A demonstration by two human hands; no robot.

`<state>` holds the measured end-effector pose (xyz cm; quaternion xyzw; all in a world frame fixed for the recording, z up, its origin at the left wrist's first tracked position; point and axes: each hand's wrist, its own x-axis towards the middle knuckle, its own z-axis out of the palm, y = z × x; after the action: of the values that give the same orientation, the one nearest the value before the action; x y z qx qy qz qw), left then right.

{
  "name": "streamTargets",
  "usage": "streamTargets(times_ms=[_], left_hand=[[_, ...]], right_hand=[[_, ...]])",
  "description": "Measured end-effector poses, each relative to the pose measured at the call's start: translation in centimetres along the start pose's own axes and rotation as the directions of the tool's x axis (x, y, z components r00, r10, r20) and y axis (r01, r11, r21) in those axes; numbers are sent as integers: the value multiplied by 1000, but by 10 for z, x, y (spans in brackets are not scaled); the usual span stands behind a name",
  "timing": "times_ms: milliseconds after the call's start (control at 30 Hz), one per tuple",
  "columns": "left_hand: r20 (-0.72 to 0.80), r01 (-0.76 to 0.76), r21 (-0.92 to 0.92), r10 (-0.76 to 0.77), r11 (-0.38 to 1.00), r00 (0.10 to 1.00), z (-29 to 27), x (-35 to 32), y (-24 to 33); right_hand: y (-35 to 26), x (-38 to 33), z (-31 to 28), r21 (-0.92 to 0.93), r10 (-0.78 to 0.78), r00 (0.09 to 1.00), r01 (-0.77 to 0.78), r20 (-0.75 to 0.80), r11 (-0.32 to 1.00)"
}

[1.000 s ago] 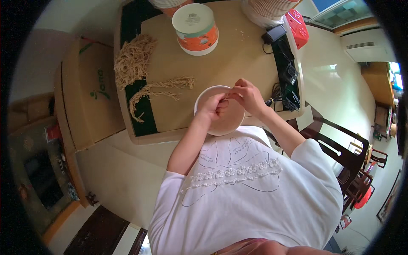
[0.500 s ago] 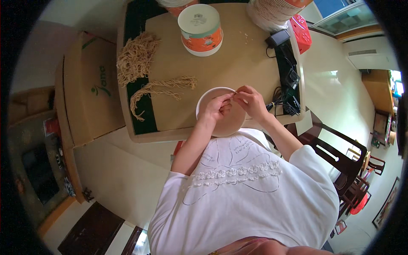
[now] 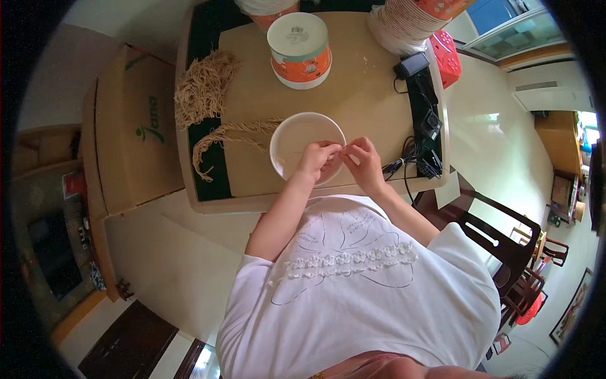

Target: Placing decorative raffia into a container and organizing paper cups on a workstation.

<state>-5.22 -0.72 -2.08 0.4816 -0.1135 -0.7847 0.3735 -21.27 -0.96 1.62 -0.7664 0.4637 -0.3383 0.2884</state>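
head view:
hands: 2; left hand [image 3: 317, 159] and right hand [image 3: 363, 161] meet over the white bowl [image 3: 297, 140], fingertips pinched together; what they pinch is too small to tell
bowl: 1, near table [image 3: 372, 101] front edge
fibre bundles: 2, tan heap [image 3: 203, 88] and strand bundle [image 3: 230, 136]
lidded tub: 1 [image 3: 299, 42]
cut off: cup stack [image 3: 410, 16] at top
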Motion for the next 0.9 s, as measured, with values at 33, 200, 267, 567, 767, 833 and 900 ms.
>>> streamTargets(times_ms=[33,200,267,567,767,833,900], left_hand=[[-1,-3,-1,3,1000,1000,0,0,-3],[-43,-139,-295,132,946,990,8,-11,-6],[-53,-147,-316,138,937,989,6,-10,-8],[-124,-285,43,288,958,950,4,-8,-4],[-88,-238,-61,233,969,969,-2,-12,-3],[-72,-230,-79,224,970,972,-2,-15,-3],[-90,-261,-50,256,964,962,-3,-15,-5]], right_hand=[[-1,4,-2,1,-3,1000,3,1,1000],[-2,21,-15,-12,16,982,-14,187,1000],[-3,27,-16,28,-20,975,15,220,999],[-5,46,-15,66,-5,971,-11,239,998],[-7,52,-12,92,99,947,-133,307,987],[-9,52,-10,87,115,942,-149,317,985],[-10,51,-5,139,89,955,-132,283,981]])
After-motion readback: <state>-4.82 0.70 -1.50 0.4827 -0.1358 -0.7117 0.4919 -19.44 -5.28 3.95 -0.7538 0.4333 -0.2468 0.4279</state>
